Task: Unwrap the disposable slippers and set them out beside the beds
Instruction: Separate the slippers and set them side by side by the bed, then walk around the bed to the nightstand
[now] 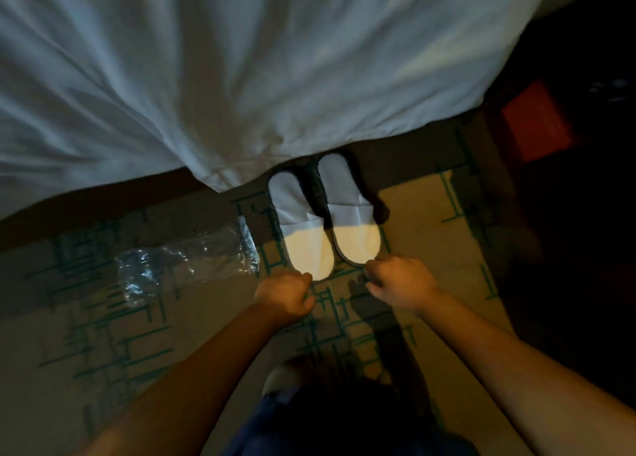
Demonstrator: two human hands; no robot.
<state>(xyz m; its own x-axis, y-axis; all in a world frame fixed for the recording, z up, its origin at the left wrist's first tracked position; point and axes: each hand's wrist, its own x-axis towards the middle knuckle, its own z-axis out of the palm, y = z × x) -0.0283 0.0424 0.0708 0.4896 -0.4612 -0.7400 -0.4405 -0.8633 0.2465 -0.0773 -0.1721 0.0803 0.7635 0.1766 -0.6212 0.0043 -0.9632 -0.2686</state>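
Note:
Two white disposable slippers lie side by side on the carpet, toes toward the bed: the left slipper and the right slipper. Their toes reach the hanging white bedcover. My left hand is curled at the heel of the left slipper, touching its rim. My right hand sits at the heel of the right slipper, fingers bent down onto its edge. Whether either hand actually pinches a heel is unclear in the dim light. The empty clear plastic wrapper lies flat on the carpet to the left of the slippers.
The beige carpet has a green line pattern. A red box-like object stands in shadow at the right, with dark space around it. My knee and dark clothing fill the lower middle.

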